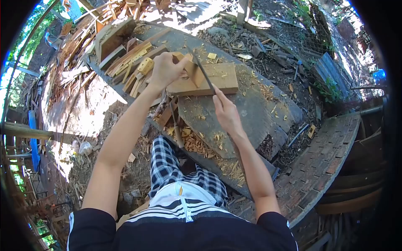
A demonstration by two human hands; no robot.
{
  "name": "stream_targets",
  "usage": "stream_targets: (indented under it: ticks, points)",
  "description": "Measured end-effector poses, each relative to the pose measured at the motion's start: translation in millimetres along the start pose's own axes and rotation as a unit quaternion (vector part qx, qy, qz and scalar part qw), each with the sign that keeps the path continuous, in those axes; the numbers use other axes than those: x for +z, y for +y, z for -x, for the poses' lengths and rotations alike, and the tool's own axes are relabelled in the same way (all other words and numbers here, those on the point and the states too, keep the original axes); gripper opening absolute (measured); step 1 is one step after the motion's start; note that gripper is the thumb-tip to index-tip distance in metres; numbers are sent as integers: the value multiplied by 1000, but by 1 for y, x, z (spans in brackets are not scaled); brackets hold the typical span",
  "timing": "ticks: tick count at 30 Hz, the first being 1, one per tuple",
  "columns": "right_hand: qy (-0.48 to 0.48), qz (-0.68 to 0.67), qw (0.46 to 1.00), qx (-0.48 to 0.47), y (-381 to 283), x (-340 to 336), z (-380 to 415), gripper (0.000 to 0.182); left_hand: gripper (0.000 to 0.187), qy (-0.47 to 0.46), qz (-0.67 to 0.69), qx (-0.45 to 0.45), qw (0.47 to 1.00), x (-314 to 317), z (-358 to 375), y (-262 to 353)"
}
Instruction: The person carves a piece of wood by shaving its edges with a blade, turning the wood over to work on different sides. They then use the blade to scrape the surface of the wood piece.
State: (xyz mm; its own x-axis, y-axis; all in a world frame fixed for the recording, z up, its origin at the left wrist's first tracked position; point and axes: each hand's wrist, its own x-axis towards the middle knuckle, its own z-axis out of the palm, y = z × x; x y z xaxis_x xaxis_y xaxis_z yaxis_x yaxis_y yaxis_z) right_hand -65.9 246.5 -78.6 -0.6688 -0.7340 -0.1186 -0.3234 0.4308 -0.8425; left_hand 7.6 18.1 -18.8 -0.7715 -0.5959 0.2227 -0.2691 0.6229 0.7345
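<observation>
My left hand (168,70) is closed around the top of a small wooden piece (195,74), which stands tilted on a thick wooden board (224,77). In my right hand (226,109) is the handle of a long dark-bladed knife (203,72); the grip itself is mostly hidden by the fingers. Its blade slants up and away, right along the side of the wooden piece. Pale shavings (212,55) lie on and around the board. Close to my knees rests a tool with a wooden handle (178,136).
A worn grey work surface (247,119) bears the board. To the left are stacked wooden strips and a drilled yellowish block (145,65). Wood chips (194,144) fill a gap near my legs. A curved brick-patterned surface (314,167) stands at the right; scrap wood litters the ground.
</observation>
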Motion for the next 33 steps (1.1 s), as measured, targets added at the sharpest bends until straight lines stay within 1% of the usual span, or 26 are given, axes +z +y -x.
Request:
stream_targets:
  ticks: [1,3,5,7,8,9,10,11,13,15,16,17,18,19,20,21,22,23,25,26,27,29,30,31,32,33]
  points:
    - [-46,-42,997,49,-19,-9,3,43,35,-5,-7,-22,1000,-2,-5,5]
    - [-47,-71,994,62,6,6,-7,42,36,0,20,-29,999,-2,-3,-4]
    - [-42,-102,992,64,10,9,-17,42,36,1,128,-66,989,-5,-4,-9]
    - [17,16,1000,-21,1,8,-12,42,35,13,132,-80,988,-8,6,-5]
    - [16,12,1000,-21,-4,6,-10,42,35,19,137,-92,986,-9,6,-3]
    - [-21,6,1000,6,-26,-7,-4,42,35,19,135,-94,986,-10,3,-2]
    - [-64,3,997,42,-34,-12,5,41,35,17,106,-67,992,-7,5,-4]
    - [-69,7,996,49,-27,-9,8,41,36,16,78,-37,996,-3,6,-5]
    - [7,24,1000,8,-7,4,0,42,34,17,62,-44,997,-1,6,-7]
    - [20,35,999,-5,30,14,-11,42,34,46,110,-19,993,2,8,-3]
    - [36,46,998,-17,28,11,-19,42,34,51,107,-13,993,0,1,3]
    - [35,48,998,-20,29,11,-25,42,35,57,47,15,997,2,-1,7]
    - [12,-14,1000,-14,13,5,-17,42,35,52,-10,32,998,7,6,7]
    - [-9,-74,997,-2,0,-1,-5,42,35,42,-2,18,999,10,13,11]
    - [-37,-66,996,38,-15,-7,1,42,36,28,-12,-6,1000,7,8,20]
    - [-37,-63,996,40,-5,-4,-2,42,37,17,-26,-28,999,3,4,23]
    - [-8,-46,999,21,11,7,-8,42,36,19,5,-27,999,3,5,17]
    - [25,-31,999,-4,22,16,-15,42,36,23,1,-22,999,3,5,11]
    - [24,-24,999,-13,34,16,-23,42,36,34,19,13,999,3,5,4]
    - [17,-12,1000,-14,39,17,-29,43,35,52,37,7,998,7,5,2]
    - [11,-14,1000,-7,25,12,-23,43,35,47,36,-1,998,4,5,4]
    - [-73,-81,990,85,-15,-13,-5,43,36,23,-38,-14,999,4,6,19]
    - [-74,-77,990,88,-4,-9,-9,43,38,12,-22,-34,999,4,6,20]
    - [-51,-81,992,77,14,2,-12,42,38,13,-20,-36,999,7,8,17]
    - [-26,-88,994,60,27,11,-17,42,39,19,-4,-27,999,9,8,14]
    - [-25,-90,994,54,36,14,-22,42,40,25,10,-16,1000,8,6,14]
